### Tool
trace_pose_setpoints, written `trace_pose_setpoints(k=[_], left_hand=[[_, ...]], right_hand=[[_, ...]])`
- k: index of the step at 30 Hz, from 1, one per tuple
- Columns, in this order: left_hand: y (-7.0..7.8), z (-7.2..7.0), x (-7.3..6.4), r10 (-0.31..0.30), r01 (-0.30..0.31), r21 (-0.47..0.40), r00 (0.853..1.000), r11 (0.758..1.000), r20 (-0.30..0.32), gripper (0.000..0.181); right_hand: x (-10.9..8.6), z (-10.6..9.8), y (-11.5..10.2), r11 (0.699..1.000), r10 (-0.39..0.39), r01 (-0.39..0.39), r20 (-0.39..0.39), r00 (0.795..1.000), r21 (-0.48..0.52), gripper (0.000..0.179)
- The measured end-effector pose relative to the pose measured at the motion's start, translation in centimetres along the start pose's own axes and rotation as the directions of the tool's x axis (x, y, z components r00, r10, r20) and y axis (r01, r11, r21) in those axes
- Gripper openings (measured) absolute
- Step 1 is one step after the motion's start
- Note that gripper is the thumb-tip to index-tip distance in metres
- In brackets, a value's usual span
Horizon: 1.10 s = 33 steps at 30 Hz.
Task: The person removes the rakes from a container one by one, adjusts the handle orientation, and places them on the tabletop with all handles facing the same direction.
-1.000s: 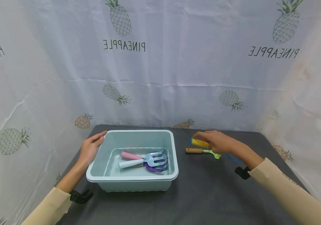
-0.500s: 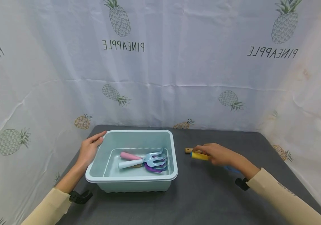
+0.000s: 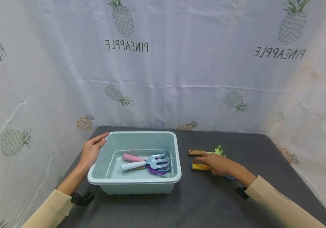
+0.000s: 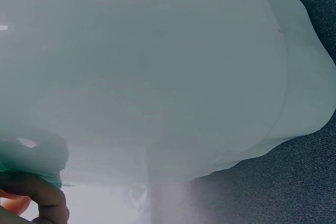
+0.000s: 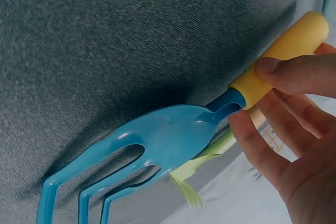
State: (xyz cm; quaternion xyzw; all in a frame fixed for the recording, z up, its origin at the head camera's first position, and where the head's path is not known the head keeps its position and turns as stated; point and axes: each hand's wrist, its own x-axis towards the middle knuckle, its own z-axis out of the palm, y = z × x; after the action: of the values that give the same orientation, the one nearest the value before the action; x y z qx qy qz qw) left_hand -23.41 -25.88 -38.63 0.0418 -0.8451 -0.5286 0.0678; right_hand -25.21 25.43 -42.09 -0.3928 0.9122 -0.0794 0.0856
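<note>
Dark tabletop; left hand grips bin; right hand pinches blue fork by handle, apparently positioning it; next calls for steady pinch.

A blue fork, right of a pale tub, points its yellow handle leftward.

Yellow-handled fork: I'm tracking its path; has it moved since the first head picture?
Yes: against the unmoved tub, the yellow-handled fork now shows lower in that view.
</note>
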Motion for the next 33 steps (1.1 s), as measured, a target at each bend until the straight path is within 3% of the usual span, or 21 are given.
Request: trace_pose_setpoints(k=[16, 33], left_hand=[[0.07, -0.03, 0.08, -0.003, 0.003, -0.016, 1.0, 1.0, -0.003, 0.046], [-0.06, 0.15, 0.2, -0.006, 0.005, -0.023, 1.0, 1.0, -0.006, 0.045]], right_hand=[[-0.02, 0.35, -0.17, 0.995, -0.08, 0.078, -0.033, 0.996, -0.07, 0.057], [-0.08, 0.61, 0.12, 0.999, -0.025, 0.025, -0.004, 1.0, -0.024, 0.06]])
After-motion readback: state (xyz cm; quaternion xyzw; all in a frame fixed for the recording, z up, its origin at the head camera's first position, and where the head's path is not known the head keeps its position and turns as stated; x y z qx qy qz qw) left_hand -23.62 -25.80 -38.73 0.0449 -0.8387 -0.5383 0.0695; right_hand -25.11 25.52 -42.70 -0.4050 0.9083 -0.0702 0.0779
